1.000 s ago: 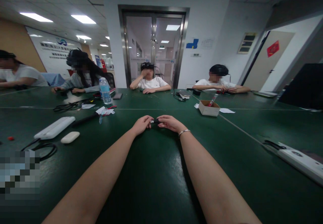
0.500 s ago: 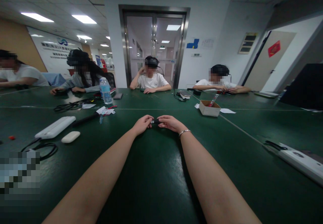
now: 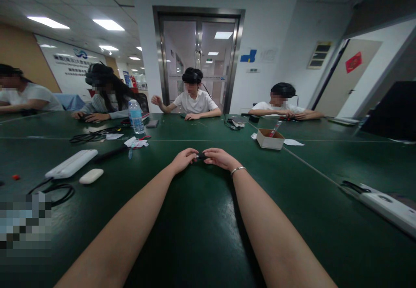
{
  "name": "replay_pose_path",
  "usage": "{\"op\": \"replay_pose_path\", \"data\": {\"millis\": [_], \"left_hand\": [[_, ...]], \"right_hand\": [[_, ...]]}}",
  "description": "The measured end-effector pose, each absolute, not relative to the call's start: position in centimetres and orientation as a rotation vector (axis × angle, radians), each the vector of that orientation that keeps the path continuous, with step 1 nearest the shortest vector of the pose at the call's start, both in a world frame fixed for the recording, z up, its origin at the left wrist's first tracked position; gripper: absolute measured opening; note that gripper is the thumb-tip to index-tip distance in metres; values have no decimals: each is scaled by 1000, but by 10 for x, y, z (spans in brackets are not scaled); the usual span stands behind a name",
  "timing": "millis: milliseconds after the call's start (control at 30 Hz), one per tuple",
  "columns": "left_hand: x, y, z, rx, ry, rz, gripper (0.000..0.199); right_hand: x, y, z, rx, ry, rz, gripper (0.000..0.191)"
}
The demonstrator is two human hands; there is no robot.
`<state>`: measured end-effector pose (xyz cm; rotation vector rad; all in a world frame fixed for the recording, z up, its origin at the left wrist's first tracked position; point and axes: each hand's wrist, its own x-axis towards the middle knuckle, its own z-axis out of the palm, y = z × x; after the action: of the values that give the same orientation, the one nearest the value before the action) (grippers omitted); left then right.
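Both my hands rest close together over the middle of the green table. A small dark object with a shiny, light-coloured left end lies between them. My right hand, with a silver bracelet at the wrist, is closed round the dark part of it. The fingers of my left hand are pressed together at the shiny end. Most of the object is covered by fingers, and its exact kind is too small to tell.
To the left are a white power strip, a white oval case, black cables and a water bottle. A small cardboard box stands right of centre. Another power strip lies far right. Several people sit across the table.
My hands have barely moved. The person opposite has lowered a raised hand from the head out to the side. The person left of the bottle has shifted their hands slightly.
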<state>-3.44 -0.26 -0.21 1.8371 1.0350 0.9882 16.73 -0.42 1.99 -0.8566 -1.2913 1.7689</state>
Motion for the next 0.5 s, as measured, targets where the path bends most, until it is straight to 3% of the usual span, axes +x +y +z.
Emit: {"op": "replay_pose_path", "data": {"millis": [500], "left_hand": [[-35,-4,0,1877,1067,958,34]], "right_hand": [[168,-5,21,-862,-1281,1762,11]]}}
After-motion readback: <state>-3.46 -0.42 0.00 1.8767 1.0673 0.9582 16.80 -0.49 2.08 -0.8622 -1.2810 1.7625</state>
